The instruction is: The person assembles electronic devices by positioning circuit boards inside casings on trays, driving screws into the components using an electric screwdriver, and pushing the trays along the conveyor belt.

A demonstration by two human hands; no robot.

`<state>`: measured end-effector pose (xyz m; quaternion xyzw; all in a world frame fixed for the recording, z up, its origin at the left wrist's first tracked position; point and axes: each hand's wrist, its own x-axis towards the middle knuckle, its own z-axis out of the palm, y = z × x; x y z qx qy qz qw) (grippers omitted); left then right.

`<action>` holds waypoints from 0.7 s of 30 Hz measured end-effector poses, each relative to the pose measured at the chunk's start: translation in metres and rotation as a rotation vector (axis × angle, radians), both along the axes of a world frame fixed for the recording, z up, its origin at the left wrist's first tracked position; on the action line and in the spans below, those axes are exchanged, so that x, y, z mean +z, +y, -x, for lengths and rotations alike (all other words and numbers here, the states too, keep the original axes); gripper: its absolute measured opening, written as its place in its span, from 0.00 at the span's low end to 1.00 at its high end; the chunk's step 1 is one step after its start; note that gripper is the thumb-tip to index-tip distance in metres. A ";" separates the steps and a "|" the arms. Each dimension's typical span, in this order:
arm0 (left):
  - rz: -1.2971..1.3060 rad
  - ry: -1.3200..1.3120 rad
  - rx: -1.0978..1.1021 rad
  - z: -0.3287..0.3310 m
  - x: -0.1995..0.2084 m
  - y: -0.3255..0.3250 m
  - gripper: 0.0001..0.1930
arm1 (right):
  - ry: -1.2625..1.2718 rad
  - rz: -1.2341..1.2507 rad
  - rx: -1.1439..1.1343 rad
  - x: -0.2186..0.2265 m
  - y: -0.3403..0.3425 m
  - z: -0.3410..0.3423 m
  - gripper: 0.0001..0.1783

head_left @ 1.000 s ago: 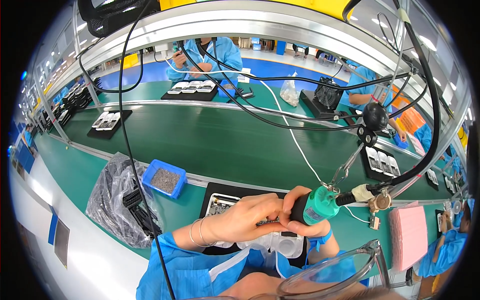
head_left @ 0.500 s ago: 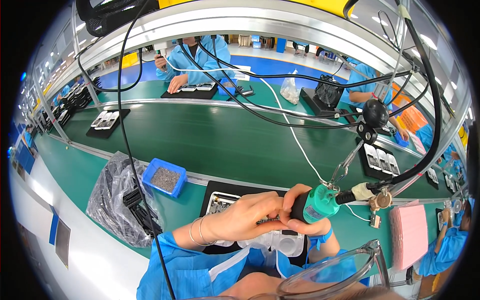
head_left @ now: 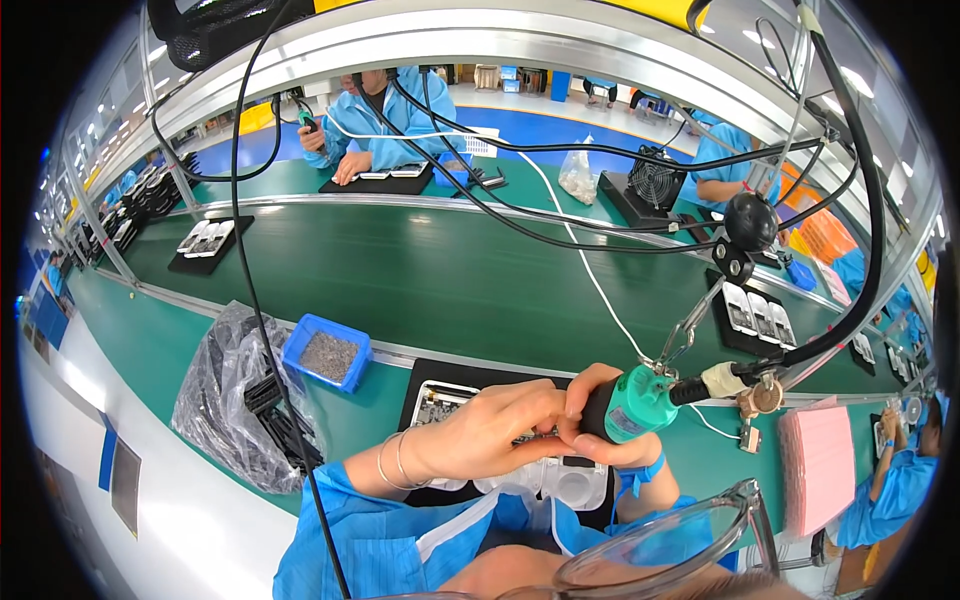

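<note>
Right hand [head_left: 615, 452] clamped on a tilted green driver [head_left: 640, 405]
It sits near white cases [head_left: 575, 487] on the desk [head_left: 700, 470]; the left hand [head_left: 490, 425] curls against the right, any hold hidden.

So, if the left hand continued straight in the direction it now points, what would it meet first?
Most likely the right hand, closed around the green and black tool, directly ahead of the left hand. Whether the two hands touch is hard to tell.
</note>
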<state>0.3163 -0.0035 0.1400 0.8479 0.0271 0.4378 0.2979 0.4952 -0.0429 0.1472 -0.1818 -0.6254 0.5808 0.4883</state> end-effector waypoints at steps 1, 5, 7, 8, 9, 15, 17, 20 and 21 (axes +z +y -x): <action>-0.008 0.005 -0.001 0.000 0.000 0.000 0.16 | 0.015 0.003 0.010 -0.002 0.000 -0.001 0.16; 0.003 -0.005 -0.003 0.000 -0.003 0.001 0.16 | 0.020 0.034 0.020 0.000 0.001 0.000 0.16; 0.028 0.005 0.010 0.001 -0.002 0.000 0.17 | 0.032 0.044 -0.093 0.003 -0.001 0.008 0.17; 0.028 0.004 0.007 0.000 -0.002 0.000 0.17 | 0.040 0.059 -0.090 0.003 -0.001 0.007 0.17; 0.021 0.000 0.009 -0.001 -0.002 0.001 0.16 | 0.049 0.075 -0.086 0.004 -0.001 0.006 0.17; 0.012 0.008 0.003 0.000 -0.003 0.001 0.17 | 0.012 0.042 0.011 0.001 0.000 -0.002 0.16; 0.021 0.010 -0.001 -0.001 -0.003 0.002 0.17 | 0.015 0.030 0.011 -0.001 0.000 -0.002 0.16; 0.025 -0.006 -0.006 -0.002 -0.002 0.001 0.16 | -0.013 0.056 -0.010 0.000 0.000 -0.003 0.16; 0.028 0.009 0.009 -0.001 -0.002 0.000 0.17 | -0.017 0.048 -0.011 0.000 0.000 -0.002 0.16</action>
